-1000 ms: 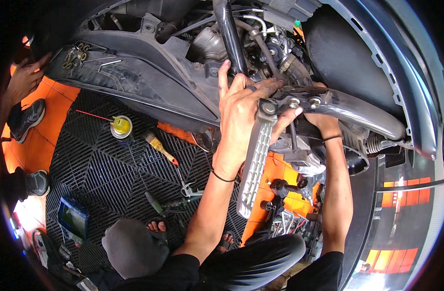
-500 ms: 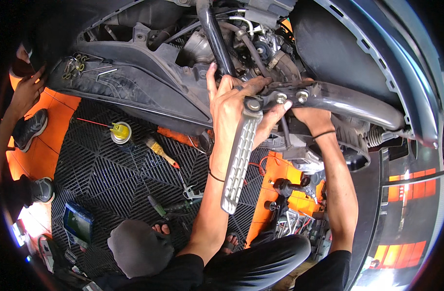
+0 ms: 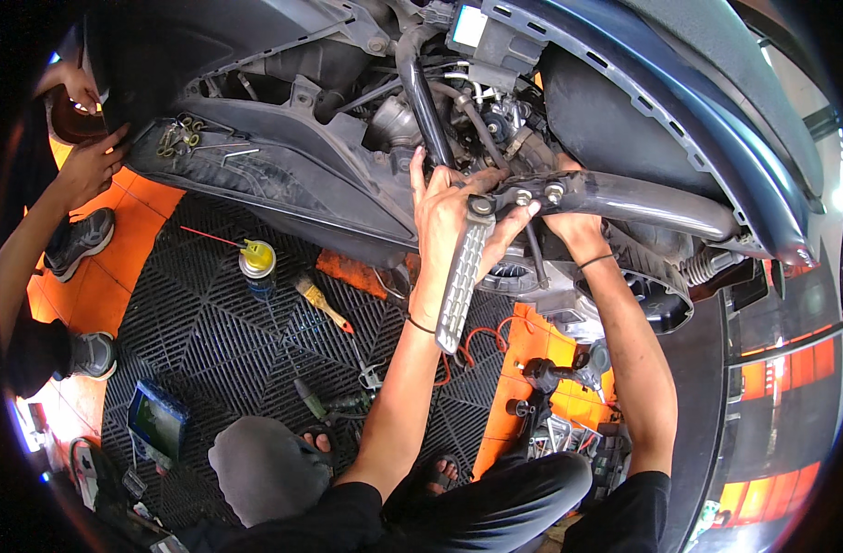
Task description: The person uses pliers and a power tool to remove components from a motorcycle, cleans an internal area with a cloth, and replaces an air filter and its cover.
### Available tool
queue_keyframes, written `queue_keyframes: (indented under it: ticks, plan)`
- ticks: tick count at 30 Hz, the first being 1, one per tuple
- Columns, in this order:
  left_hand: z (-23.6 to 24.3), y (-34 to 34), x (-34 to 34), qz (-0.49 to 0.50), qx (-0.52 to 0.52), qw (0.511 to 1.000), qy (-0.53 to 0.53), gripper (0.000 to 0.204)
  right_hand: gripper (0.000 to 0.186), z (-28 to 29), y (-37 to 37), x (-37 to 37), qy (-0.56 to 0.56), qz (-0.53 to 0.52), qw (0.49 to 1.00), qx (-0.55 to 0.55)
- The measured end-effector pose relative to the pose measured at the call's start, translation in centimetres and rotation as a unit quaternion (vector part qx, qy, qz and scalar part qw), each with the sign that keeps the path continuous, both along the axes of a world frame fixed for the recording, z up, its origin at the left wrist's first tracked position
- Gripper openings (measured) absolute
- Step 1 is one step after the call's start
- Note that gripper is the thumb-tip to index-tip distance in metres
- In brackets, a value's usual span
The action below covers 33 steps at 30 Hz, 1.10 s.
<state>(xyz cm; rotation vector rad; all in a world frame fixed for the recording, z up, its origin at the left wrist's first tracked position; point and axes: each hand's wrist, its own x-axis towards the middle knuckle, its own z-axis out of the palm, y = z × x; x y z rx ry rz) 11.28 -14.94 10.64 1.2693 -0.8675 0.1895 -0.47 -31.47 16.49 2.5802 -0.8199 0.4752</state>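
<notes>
A partly stripped scooter fills the upper view, its engine parts (image 3: 504, 124) exposed. My left hand (image 3: 438, 214) is behind the ribbed metal footrest (image 3: 462, 286), with its fingers spread around the footrest bracket. The little finger points up beside a black frame tube (image 3: 424, 106). My index finger reaches above the bracket, and the thumb lies below it near two bolts (image 3: 524, 197). Under the thick curved frame tube (image 3: 656, 203) is my right hand (image 3: 576, 230). Its fingers are hidden behind that tube and the bracket.
Small tools (image 3: 184, 136) lie on the scooter's floorboard. On the black mat (image 3: 219, 323) stand a spray can (image 3: 257, 260) and a paintbrush (image 3: 322, 304). A power tool (image 3: 569, 369) and a tool tray (image 3: 564, 433) are near my knee. Another person's hand (image 3: 90, 170) touches the panel at left.
The view has shifted, so the scooter's upper parts show more and the floor things sit further right. Both hands stay in about the same place on the scooter.
</notes>
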Motion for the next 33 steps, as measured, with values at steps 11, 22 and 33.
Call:
queue_keyframes:
  ticks: [11, 22, 33]
  plan:
    - [-0.2, 0.1, -0.4, -0.006, -0.028, 0.999, 0.035, 0.048, 0.059, 2.1, 2.3, 1.7, 0.007, -0.066, 0.995, 0.070]
    - [0.0, 0.2, 0.0, -0.015, -0.030, 0.999, 0.008, 0.043, 0.052, 0.5, 0.3, 0.7, 0.003, -0.008, 1.000, -0.001]
    - [-0.6, 0.4, 0.9, -0.016, -0.013, 1.000, -0.015, 0.040, 0.063, 0.5, 3.2, 1.5, -0.097, 0.012, 0.992, 0.079]
